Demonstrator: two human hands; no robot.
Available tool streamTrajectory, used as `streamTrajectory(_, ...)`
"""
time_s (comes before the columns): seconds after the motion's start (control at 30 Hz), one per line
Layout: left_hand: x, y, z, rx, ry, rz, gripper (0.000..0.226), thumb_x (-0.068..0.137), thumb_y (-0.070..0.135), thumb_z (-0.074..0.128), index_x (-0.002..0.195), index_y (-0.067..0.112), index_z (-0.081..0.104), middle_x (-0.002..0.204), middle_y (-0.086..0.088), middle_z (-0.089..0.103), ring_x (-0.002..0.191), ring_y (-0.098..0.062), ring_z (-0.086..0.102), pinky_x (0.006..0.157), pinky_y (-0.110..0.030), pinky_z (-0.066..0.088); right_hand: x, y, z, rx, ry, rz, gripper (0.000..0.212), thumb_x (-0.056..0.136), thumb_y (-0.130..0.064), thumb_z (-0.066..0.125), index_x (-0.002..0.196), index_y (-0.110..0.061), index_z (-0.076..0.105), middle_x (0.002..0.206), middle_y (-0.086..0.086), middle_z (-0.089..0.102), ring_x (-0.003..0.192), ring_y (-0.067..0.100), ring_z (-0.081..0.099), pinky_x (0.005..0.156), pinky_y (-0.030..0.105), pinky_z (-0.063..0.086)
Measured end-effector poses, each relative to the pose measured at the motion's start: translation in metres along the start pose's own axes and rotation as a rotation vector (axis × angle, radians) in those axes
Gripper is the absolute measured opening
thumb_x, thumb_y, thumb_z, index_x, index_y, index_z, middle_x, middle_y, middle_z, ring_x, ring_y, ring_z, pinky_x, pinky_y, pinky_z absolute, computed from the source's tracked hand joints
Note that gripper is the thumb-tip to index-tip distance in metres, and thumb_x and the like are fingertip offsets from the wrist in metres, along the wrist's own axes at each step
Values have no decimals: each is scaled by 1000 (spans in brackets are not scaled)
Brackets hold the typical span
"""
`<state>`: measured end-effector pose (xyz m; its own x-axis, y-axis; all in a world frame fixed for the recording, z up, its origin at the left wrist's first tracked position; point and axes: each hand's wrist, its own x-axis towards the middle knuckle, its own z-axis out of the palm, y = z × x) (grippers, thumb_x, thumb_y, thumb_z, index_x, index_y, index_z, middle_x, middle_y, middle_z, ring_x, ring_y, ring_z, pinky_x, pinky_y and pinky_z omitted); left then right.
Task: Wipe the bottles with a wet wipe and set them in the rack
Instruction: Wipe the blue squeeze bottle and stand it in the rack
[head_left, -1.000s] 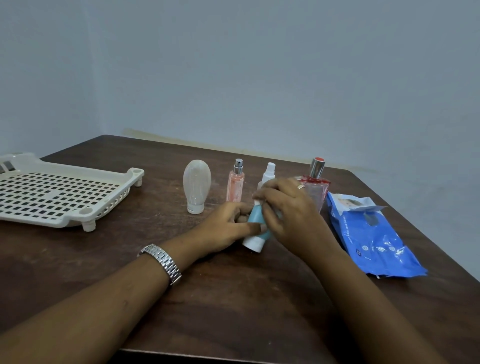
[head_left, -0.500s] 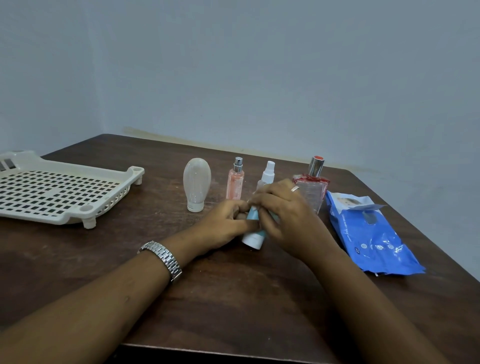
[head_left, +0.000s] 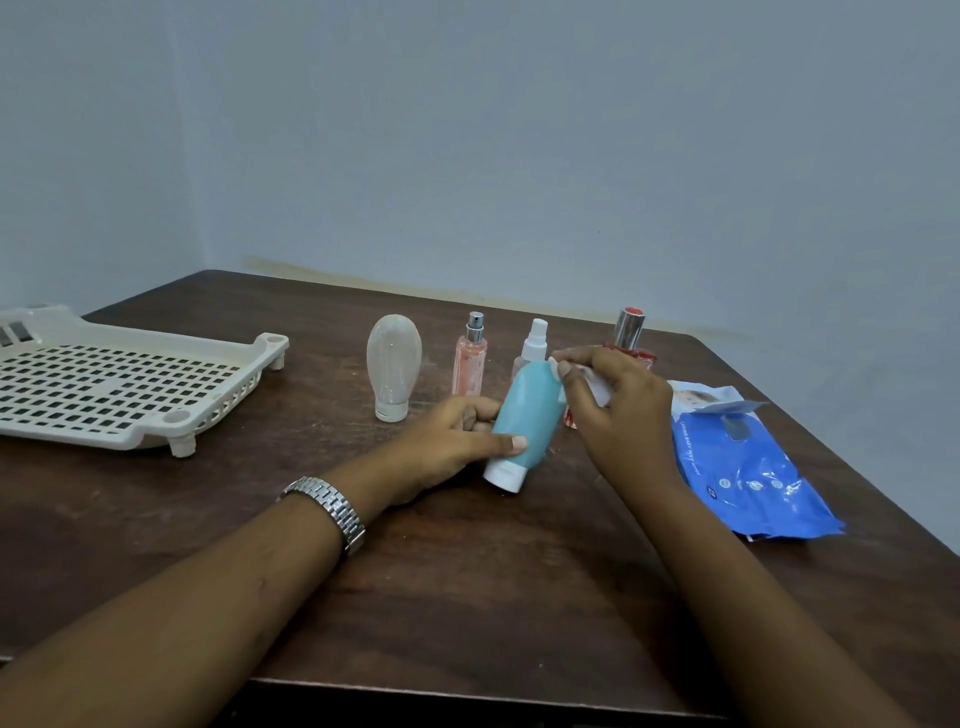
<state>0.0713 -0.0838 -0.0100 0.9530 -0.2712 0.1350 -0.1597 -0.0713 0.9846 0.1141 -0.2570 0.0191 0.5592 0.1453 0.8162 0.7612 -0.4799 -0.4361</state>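
My left hand (head_left: 451, 442) grips a teal squeeze bottle (head_left: 527, 415) with a white cap, tilted with the cap toward me, near the table's middle. My right hand (head_left: 615, 410) pinches a white wet wipe (head_left: 597, 384) against the bottle's upper end. Behind them stand a clear squeeze bottle (head_left: 393, 373) on its cap, a pink spray bottle (head_left: 470, 358), a small white spray bottle (head_left: 535, 340) and a red perfume bottle (head_left: 629, 332), partly hidden by my right hand. The cream plastic rack (head_left: 124, 387) sits at the left with nothing in it.
A blue wet-wipe pack (head_left: 743, 467) lies at the right with its flap open. The dark wooden table (head_left: 467, 597) ends at the near edge below my forearms. A metal watch (head_left: 332, 506) is on my left wrist. A grey wall stands behind.
My right hand has slid with the wipe up off the teal bottle's body to its top end, so most of the bottle now shows. The left hand keeps its hold.
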Motion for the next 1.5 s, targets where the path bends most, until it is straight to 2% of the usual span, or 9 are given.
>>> streamTrajectory(0.2, -1, 3, -3, -50, -33, -39, 40, 87, 10, 64, 125, -1, 56, 118, -16, 67, 110, -27, 63, 99, -35, 48, -10, -3, -2, 59, 28, 50, 7, 84, -11, 66, 88, -13, 71, 81, -12, 65, 82, -8, 58, 68, 3, 40)
streamTrajectory(0.33, -1, 6, -5, -63, -60, -45, 38, 90, 3, 56, 127, 0, 52, 121, -15, 64, 109, -22, 63, 96, -28, 50, -14, -6, -2, 60, -3, 12, 4, 84, -12, 66, 87, -12, 70, 80, -9, 65, 81, -3, 58, 65, 4, 41)
streamTrajectory(0.5, -2, 7, -4, -79, -67, -61, 39, 90, 2, 56, 128, 2, 52, 122, -14, 64, 111, -21, 63, 97, -27, 49, -12, -7, -3, 53, 12, -21, 3, 83, -9, 67, 81, -11, 69, 74, -8, 63, 77, 2, 58, 61, 5, 40)
streamTrajectory(0.67, -3, 8, -4, -67, -52, -64, 36, 91, 1, 55, 126, 4, 53, 123, -15, 63, 112, -22, 62, 98, -28, 49, -14, -5, -2, 63, -21, -27, 3, 82, -9, 67, 80, -10, 68, 74, -6, 63, 76, 7, 57, 60, 13, 44)
streamTrajectory(0.9, -3, 8, -7, -84, -45, -73, 26, 91, 4, 54, 116, 12, 59, 111, -4, 69, 103, -14, 66, 89, -22, 51, -26, -4, -1, 56, -179, -27, 5, 82, -13, 67, 78, -14, 65, 74, -6, 62, 74, 6, 57, 59, 12, 45)
streamTrajectory(1.23, 1, 5, -11, -87, -17, -54, 28, 94, 6, 50, 121, 4, 57, 115, -13, 66, 103, -20, 63, 95, -31, 49, -42, -11, -10, -18, -492, -160, 5, 83, -19, 68, 80, -20, 64, 77, -16, 60, 74, -2, 55, 65, 6, 40)
streamTrajectory(1.3, 1, 5, -11, -84, 0, -59, 31, 94, 6, 51, 124, 2, 55, 119, -16, 64, 105, -22, 62, 97, -34, 47, -41, -12, -11, -8, -474, -149, 4, 83, -20, 68, 81, -20, 65, 78, -16, 60, 75, -2, 56, 66, 6, 41)
streamTrajectory(1.4, 1, 5, -10, -88, 8, -55, 34, 92, 5, 54, 126, 2, 53, 122, -14, 64, 108, -22, 62, 99, -34, 47, -38, -13, -13, 2, -349, -151, 3, 82, -18, 69, 81, -16, 67, 78, -11, 64, 76, 2, 57, 66, 10, 44)
streamTrajectory(1.5, 1, 3, -8, -83, 7, -42, 40, 89, 3, 58, 129, 4, 51, 125, -13, 63, 115, -24, 61, 102, -34, 46, -38, -15, -12, -47, -300, -188, 4, 81, -14, 69, 84, -14, 66, 82, -6, 64, 78, 1, 52, 71, 5, 40)
